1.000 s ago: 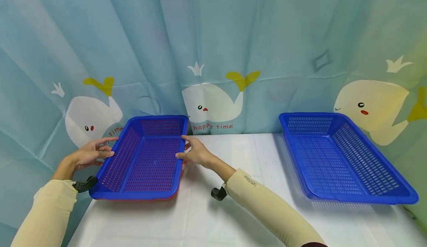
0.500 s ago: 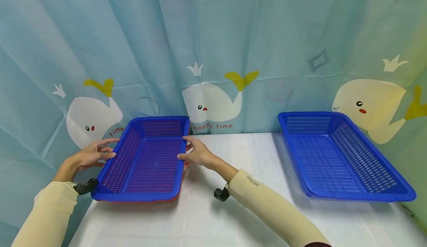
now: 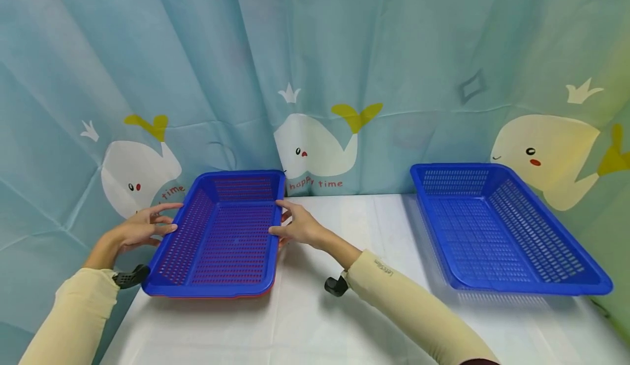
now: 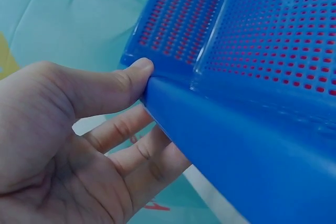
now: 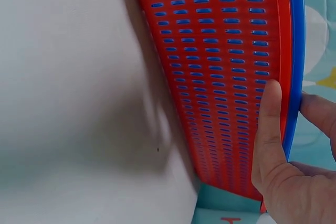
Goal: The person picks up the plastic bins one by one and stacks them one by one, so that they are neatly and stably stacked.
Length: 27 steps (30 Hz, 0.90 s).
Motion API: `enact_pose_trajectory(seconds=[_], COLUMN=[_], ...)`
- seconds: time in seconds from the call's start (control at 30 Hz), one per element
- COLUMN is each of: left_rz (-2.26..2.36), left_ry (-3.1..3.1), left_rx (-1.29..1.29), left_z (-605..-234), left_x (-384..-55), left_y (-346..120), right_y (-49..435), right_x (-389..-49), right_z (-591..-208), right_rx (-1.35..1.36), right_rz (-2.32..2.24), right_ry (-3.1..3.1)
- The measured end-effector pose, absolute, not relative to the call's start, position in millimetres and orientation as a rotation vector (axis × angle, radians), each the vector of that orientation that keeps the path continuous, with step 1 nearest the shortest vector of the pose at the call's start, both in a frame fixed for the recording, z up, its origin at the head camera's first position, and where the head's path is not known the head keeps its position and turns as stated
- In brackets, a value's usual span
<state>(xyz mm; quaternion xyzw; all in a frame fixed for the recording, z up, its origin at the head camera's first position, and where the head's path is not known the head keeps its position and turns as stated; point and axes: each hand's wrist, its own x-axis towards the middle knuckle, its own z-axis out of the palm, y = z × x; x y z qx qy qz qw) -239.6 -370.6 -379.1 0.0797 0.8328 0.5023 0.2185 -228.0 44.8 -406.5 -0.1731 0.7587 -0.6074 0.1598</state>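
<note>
Desk (image 3: 376, 217) lane passable between nested baskets (image 3: 236, 239) and lone blue basket (image 3: 484, 239); right sleeve (image 3: 418, 305) crosses front, curtain (image 3: 315, 36) walls back.

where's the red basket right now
The red basket is at the left of the head view, mostly hidden beneath a blue basket nested in it, between the left hand and right hand; the right wrist view shows its side wall.

Interior of red basket (image 5: 221, 86) hidden

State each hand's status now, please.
Left hand: holding the rim of the left blue basket.
Right hand: gripping that basket and the red basket nested beneath it.
</note>
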Motion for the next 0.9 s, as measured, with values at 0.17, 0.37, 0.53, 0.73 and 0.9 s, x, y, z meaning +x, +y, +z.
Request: enact_pose_trajectory(seconds=[0.17, 0.37, 0.53, 0.73, 0.9], left_rz=[1.398, 1.380, 1.390, 1.406, 1.410], left_ry=[2.299, 2.324, 2.316, 2.302, 2.291], left_rx=[0.219, 0.212, 0.237, 0.249, 0.267], left_z=[-379, -377, -377, -378, -380], left_x=[-238, -235, -235, -236, -238], left_y=[-364, -356, -347, -337, -331], right_y=[53, 63, 71, 82, 91], right_x=[-226, -224, -223, -221, -221], right_z=[-406, -406, -405, -404, -404], right_rx=[-0.506, -0.510, -0.502, -0.504, -0.508], right_rz=[-1.717, -1.743, -1.772, -1.751, -1.736], right_ry=[2.185, 2.140, 2.103, 2.126, 2.137])
